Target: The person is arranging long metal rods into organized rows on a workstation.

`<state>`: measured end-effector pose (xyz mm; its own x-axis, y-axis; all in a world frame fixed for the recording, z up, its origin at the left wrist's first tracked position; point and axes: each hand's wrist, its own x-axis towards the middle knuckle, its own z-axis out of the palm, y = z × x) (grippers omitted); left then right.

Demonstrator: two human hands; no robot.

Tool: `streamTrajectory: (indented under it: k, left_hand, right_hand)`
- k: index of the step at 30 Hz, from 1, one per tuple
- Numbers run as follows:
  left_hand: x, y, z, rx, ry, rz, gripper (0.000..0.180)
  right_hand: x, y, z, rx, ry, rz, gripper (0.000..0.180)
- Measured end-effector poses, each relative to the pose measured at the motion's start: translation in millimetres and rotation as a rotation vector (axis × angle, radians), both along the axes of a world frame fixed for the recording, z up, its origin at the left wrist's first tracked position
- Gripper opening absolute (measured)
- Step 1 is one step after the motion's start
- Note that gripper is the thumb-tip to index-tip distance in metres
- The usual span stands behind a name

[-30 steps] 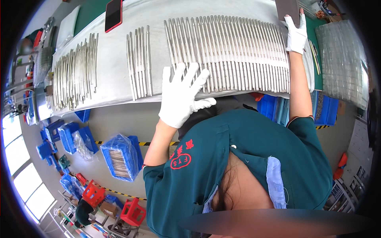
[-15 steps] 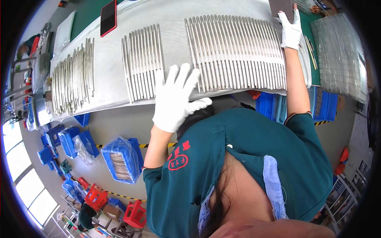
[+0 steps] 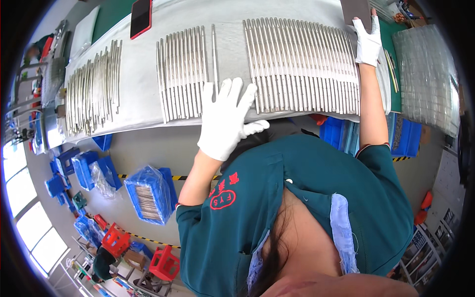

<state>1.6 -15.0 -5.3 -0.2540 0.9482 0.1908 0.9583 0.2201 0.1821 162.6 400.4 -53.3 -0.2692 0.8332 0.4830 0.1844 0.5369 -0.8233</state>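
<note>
My left hand (image 3: pixel 222 121), in a white glove, is open with fingers spread, palm down at the table's near edge. Its fingertips reach the lower end of a single thin metal rod (image 3: pixel 214 54), lying apart from the others. To the left of that rod is a row of silver rods (image 3: pixel 181 74); to the right, a longer row (image 3: pixel 302 69) lies side by side. At the far right, my right hand (image 3: pixel 367 42), in a fingertip-less white glove, grips a dark flat piece (image 3: pixel 354 11) between thumb and fingers. The frame's upper edge cuts that piece off.
A looser group of rods (image 3: pixel 94 91) lies on the pale table cover (image 3: pixel 138 94) at left. Behind it is a red-edged phone (image 3: pixel 141 19). Stacked clear plastic trays (image 3: pixel 428 79) stand at right. Blue bins (image 3: pixel 151 195) and red stools (image 3: pixel 164 263) are on the floor.
One rod now lies by itself in the gap between the middle and right rows. My left hand has shifted slightly right, its fingers still spread; my right hand keeps its hold.
</note>
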Motion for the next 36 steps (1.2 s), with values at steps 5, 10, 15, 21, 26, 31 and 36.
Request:
streamTrajectory:
  k: [5, 10, 15, 21, 26, 31, 36]
  left_hand:
    - [10, 18, -2, 0.009, -0.03, 0.0, 0.076]
    - [9, 22, 0, 0.077, -0.033, -0.002, 0.06]
    - [6, 22, -2, 0.116, -0.047, -0.03, 0.057]
    - [3, 24, -6, 0.155, -0.084, -0.049, 0.057]
    - [5, 23, -4, 0.155, -0.102, -0.033, 0.059]
    - [4, 25, -8, 0.224, -0.048, -0.068, 0.058]
    - [6, 23, -5, 0.195, -0.105, -0.04, 0.056]
  right_hand:
    - [2, 4, -6, -0.104, 0.096, 0.079, 0.068]
    - [-16, -54, 43, 0.162, -0.365, 0.266, 0.067]
    - [-33, -143, 95, -0.046, -0.641, 0.929, 0.056]
    - [-74, -168, 86, 0.396, -0.737, 1.009, 0.052]
    - [-60, -145, 96, 0.311, -0.712, 1.039, 0.048]
    - [-65, -161, 91, 0.335, -0.71, 0.983, 0.048]
    - [-57, -149, 104, 0.182, -0.757, 1.028, 0.047]
